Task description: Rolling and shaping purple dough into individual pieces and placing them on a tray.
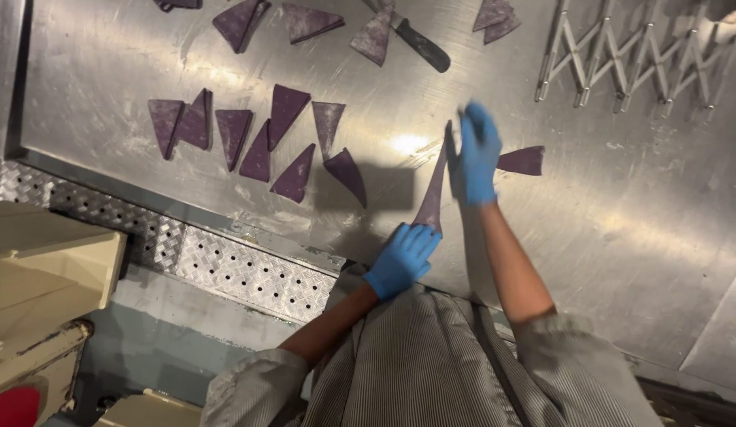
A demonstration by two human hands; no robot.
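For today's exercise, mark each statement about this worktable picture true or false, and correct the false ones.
1. Both hands wear blue gloves. True: left hand and right hand.
2. The hands stretch a long purple dough triangle between them. True.
3. The dough pieces are yellow circles. False: the dough triangles are purple.
4. The knife is in the right hand. False: it lies at the top of the metal table, far from both hands.
5. An expandable multi-wheel cutter lies at the upper right. True.
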